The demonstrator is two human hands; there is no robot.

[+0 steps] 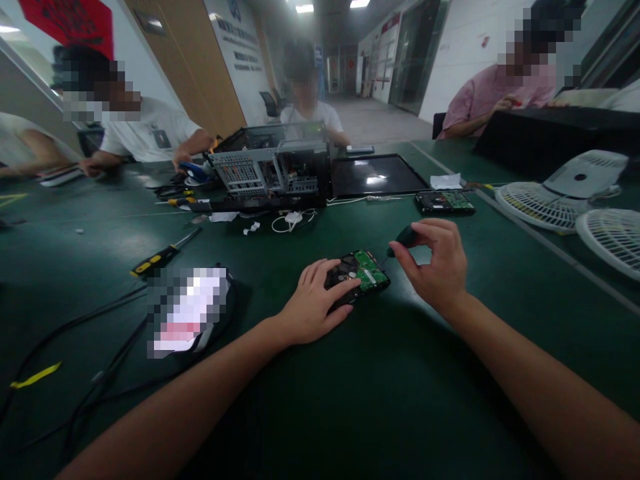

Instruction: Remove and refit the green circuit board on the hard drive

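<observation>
A hard drive (369, 270) lies flat on the green table, its green circuit board facing up. My left hand (316, 300) grips it from the left, with fingers across the top and the thumb along the near edge. In my right hand (440, 263) is a screwdriver with a dark green handle (406, 237), pinched between thumb and fingers. Its thin shaft slants down to the right end of the board; whether the tip sits in a screw is too small to tell. My left palm and fingers hide the drive's left part.
An opened computer case (270, 170) stands ahead beside a black panel (377, 175). Another hard drive (445, 202) lies near white fan parts (545, 200). To the left are a yellow-black screwdriver (160, 259), black cables (80, 313) and a blurred-out object (193, 310). Several people sit around the table.
</observation>
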